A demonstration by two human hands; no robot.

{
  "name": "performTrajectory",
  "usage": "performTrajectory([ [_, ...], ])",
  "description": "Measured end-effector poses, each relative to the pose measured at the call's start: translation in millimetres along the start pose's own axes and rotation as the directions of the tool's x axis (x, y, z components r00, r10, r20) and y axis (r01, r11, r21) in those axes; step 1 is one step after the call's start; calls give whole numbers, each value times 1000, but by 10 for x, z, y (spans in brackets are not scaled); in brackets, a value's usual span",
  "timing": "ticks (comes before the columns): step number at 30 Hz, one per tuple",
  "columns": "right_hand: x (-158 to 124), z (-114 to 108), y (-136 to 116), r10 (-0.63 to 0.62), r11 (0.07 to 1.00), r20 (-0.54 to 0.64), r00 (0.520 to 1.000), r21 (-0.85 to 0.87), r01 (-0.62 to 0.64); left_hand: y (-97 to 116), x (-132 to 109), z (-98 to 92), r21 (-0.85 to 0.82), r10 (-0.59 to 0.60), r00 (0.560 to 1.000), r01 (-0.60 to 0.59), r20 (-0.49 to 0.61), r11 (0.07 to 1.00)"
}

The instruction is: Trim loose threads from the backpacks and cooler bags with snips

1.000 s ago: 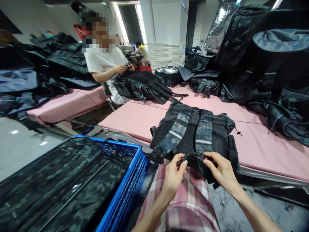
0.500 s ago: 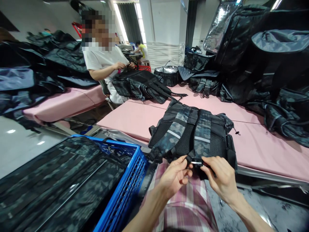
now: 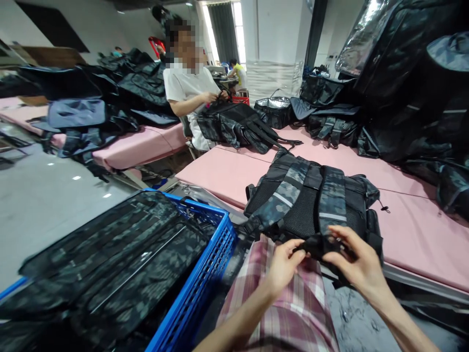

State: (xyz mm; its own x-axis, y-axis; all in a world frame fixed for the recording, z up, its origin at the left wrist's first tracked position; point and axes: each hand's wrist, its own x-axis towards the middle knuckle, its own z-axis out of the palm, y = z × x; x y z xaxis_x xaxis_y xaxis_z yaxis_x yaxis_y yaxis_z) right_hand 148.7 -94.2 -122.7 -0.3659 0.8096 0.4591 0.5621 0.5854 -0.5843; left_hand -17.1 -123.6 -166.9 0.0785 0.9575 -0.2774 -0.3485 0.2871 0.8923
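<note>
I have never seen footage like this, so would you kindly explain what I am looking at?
There is no machine: a person wears a camera on the head, looking forward and down, so the two bare hands at the bottom are their own. The left hand and right hand both pinch a black strap at the near end of a camouflage backpack, which lies at the edge of a pink table. Beside the left arm stands a blue crate of similar fabric pieces. Another person handles a bag across the table.

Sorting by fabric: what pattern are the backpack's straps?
The straps are dark grey camouflage, each with a pale stripe; head view.
</note>
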Motion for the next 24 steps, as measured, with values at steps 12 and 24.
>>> performTrajectory([
  [12,136,91,90,-33,994,355,934,-83,66,65,-12,-475,788,558,793,-174,-244,591],
  [24,93,219,-3,96,976,229,969,170,-137,258,90,-206,-588,-292,955,268,56,763],
])
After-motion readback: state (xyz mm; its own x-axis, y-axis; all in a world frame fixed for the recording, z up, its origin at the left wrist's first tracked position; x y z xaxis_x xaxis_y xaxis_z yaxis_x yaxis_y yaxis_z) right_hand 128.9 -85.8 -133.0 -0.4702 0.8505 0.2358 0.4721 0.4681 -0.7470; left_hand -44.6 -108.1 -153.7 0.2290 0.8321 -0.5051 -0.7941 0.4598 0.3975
